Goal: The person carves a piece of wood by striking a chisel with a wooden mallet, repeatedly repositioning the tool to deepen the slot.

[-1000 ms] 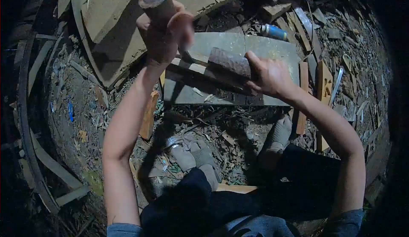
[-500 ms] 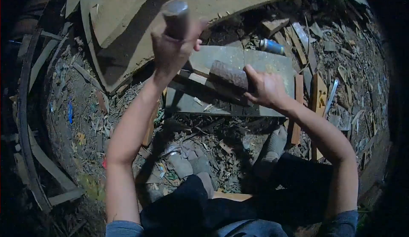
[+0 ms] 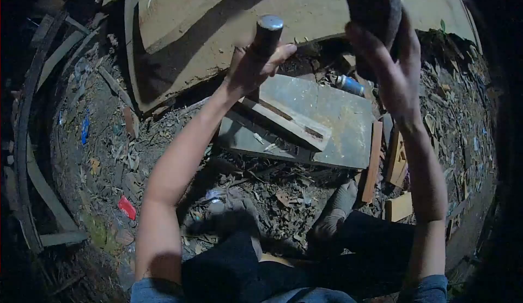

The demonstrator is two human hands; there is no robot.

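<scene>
My left hand is closed around an upright chisel with a shiny metal-capped end. Its lower end is mostly hidden behind my hand, at the far left end of a pale wood piece. Slots are cut along the top of that piece, which lies at a slant on a grey board. Raised at the upper right, my right hand grips a thick, dark wooden mallet. The mallet's top runs out of view, and it is well apart from the chisel.
A large pale slab spans the back. Behind the board lies a blue can. Reddish wood strips and a light wood block lie on the right. Shavings and leaves cover the ground, with a red wrapper on the left.
My right hand has lifted the mallet up from over the wood piece, uncovering its slots. My left hand, with the chisel, appears lower and further right; the whole view has shifted somewhat.
</scene>
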